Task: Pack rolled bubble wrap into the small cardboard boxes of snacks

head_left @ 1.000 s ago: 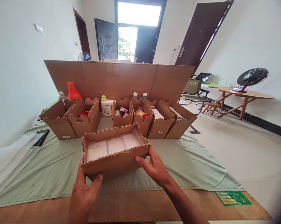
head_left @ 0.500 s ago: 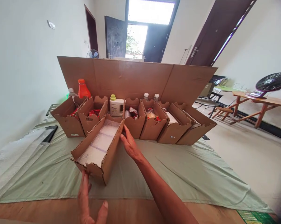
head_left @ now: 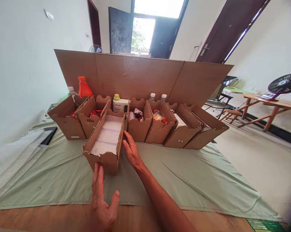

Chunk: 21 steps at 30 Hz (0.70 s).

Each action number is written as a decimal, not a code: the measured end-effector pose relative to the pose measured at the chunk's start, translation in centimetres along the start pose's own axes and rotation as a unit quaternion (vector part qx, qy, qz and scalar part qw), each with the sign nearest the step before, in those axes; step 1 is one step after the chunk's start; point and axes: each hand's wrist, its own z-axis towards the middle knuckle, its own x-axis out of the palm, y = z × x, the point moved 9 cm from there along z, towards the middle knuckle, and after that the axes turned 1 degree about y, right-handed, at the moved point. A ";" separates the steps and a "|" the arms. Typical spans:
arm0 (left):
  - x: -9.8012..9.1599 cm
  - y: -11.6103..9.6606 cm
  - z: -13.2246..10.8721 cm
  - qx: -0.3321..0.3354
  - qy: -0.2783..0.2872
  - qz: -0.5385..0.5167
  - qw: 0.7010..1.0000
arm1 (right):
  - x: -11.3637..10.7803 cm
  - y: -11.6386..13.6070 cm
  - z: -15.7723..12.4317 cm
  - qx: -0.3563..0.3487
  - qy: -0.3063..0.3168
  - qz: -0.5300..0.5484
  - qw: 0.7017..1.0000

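A long, open-topped cardboard box (head_left: 109, 162) stands on the green cloth, jutting forward from a row of similar boxes. Inside it lies a bubble-wrapped white packet (head_left: 107, 137). My left hand (head_left: 103, 198) presses its fingertips on the box's near end, thumb spread away. Along the right wall of the box, my right hand (head_left: 132, 151) rests with its fingers stretched out. Behind the box's far end stands a white bottle with a yellow-green cap (head_left: 120, 104). To its right is a cardboard box (head_left: 139, 130) holding dark red packets.
More cardboard boxes with red packets (head_left: 69, 127) stand at left, and others (head_left: 181, 137) at right. A tall cardboard panel (head_left: 138, 72) rises behind them, with an orange bottle (head_left: 84, 87) in front. Bubble wrap (head_left: 17, 161) lies at the left. A fan (head_left: 283, 83) sits on a wooden table.
The box has slid away from me toward the row and turned straighter. Both hands have moved along with it, and the left has shifted right and forward.
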 end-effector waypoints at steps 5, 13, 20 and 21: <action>2.6 -0.1 3.0 0.022 0.019 0.012 0.999 | -0.9 -3.2 -1.8 0.033 -0.033 -0.017 0.999; 8.1 0.4 9.9 0.056 0.035 -0.006 0.998 | -1.9 -6.7 -3.3 0.095 -0.098 -0.055 0.989; 10.3 1.6 13.5 0.053 0.036 -0.001 0.998 | -1.8 -6.8 -3.3 0.094 -0.096 -0.057 0.989; 10.4 1.7 13.5 0.048 0.040 0.001 0.998 | -1.8 -6.8 -3.4 0.093 -0.096 -0.058 0.989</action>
